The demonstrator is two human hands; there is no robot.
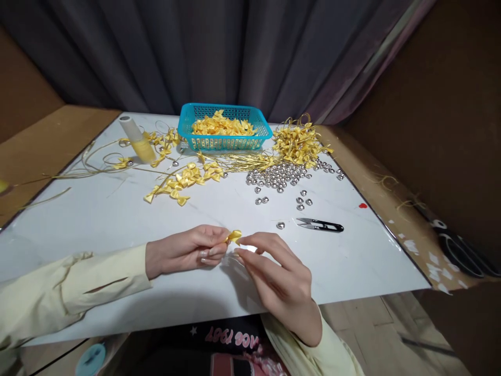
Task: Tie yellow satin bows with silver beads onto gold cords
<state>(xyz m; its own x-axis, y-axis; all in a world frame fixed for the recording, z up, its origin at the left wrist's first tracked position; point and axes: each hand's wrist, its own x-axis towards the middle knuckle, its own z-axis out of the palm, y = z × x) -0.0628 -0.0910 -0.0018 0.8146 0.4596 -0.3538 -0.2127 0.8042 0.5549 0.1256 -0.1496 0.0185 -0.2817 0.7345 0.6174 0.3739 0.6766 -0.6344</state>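
Observation:
Over the front of the white table, my left hand [205, 245] pinches a small yellow satin ribbon bow [235, 236] between thumb and fingers. From the other side comes my right hand [279, 274], its thumb and index fingertips closed in at the bow's right end. Any thread or other small part between those fingertips is too small to see. Beyond the right hand lie a single silver bead [281, 225] and black thread snips [320, 225], blades pointing left.
A blue basket [225, 143] of yellow bows stands at the back. Nearby are loose bows [191, 176], a bottle with yellow contents [138, 141], gold cords [250, 162], a heap of corded bows [299, 143] and many silver beads [277, 176]. Black-handled scissors [460, 255] lie far right.

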